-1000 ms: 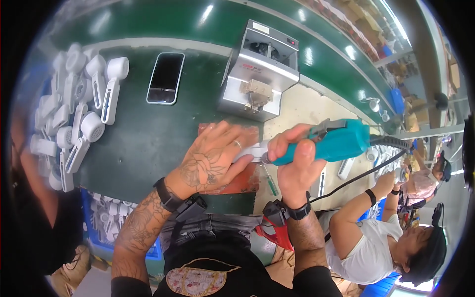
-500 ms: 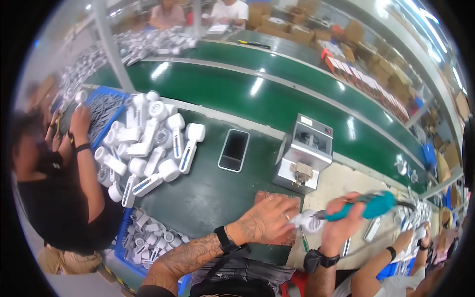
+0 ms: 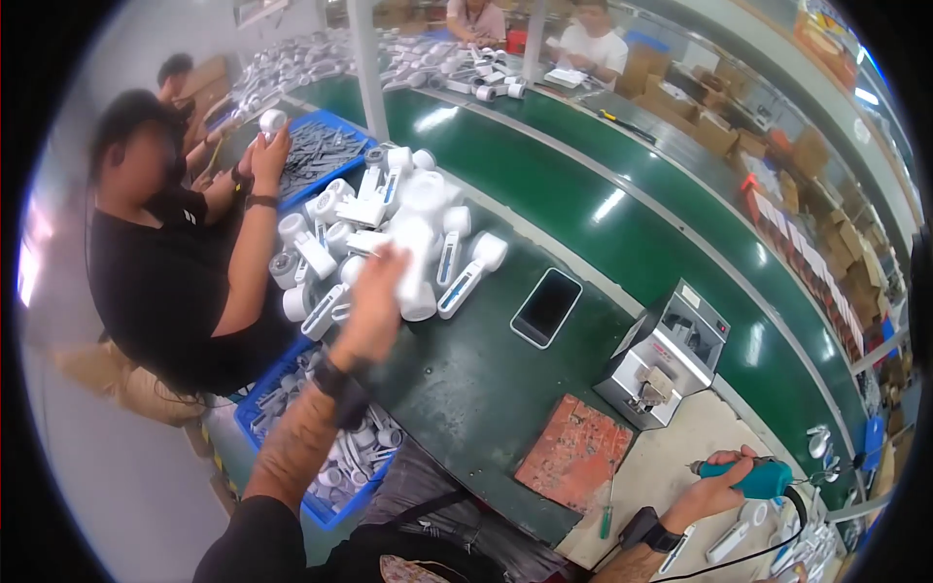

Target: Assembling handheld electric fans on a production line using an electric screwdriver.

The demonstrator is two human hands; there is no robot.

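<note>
My left hand (image 3: 374, 306), smeared by motion, is at the near side of the pile on the bench. Its fingers close around a white round-headed handle piece (image 3: 415, 255), blurred, with its head pointing away from me. Similar white pieces with blue strips, such as one handle piece (image 3: 470, 280), lie heaped around it. At the right, my right hand (image 3: 714, 493) grips a teal electric screwdriver (image 3: 756, 479), its tip pointing left and its black cord trailing down. The reddish worn pad (image 3: 575, 454) between my hands has nothing on it.
A phone (image 3: 546, 307) lies mid-bench, left of a metal machine (image 3: 664, 364). A green-handled tool (image 3: 605, 522) is beside the pad. Blue bins hold grey strips (image 3: 326, 151) and white parts (image 3: 335, 476). A co-worker (image 3: 160, 262) sits left; a green conveyor (image 3: 564, 194) runs behind.
My left hand has gone from the pad to the pile at the left. The right hand has drawn the screwdriver rightward, off the pad. The view has turned left.
</note>
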